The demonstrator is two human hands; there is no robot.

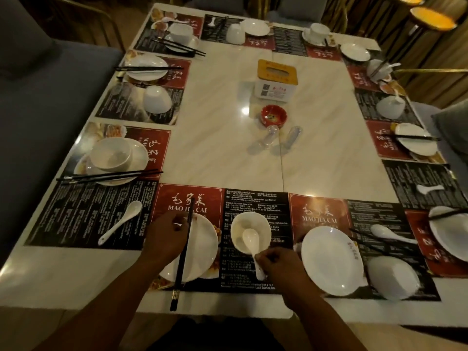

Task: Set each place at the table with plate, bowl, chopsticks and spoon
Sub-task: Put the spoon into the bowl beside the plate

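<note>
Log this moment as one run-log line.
left hand: holds chopsticks across plate | right hand: holds spoon handle, spoon head resting in bowl | stage: near place setting in progress

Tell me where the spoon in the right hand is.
In the head view, at the near edge, the spoon rests with its scoop in the bowl, just right of the plate; the right hand pinches its handle.

Restaurant: printed menu placemats (192, 206)
</note>
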